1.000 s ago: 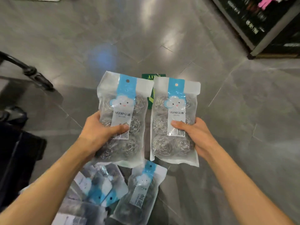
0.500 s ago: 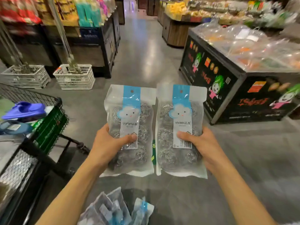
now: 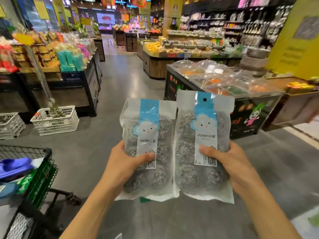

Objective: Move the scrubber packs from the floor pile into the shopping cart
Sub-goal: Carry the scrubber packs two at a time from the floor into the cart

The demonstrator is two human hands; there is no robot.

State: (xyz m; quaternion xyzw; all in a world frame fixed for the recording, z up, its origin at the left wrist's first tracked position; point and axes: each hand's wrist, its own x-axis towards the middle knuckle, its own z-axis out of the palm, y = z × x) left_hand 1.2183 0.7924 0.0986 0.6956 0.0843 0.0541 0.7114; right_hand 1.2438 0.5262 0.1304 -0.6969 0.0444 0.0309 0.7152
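Two scrubber packs (image 3: 174, 145) raised higher, perhaps, in both hands (image 3: 176, 168)

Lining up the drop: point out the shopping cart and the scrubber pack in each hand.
shopping cart (image 3: 37, 150): head view, black wire rim.
left scrubber pack (image 3: 146, 128): head view, cloud label.
right scrubber pack (image 3: 203, 124): head view, cloud label.
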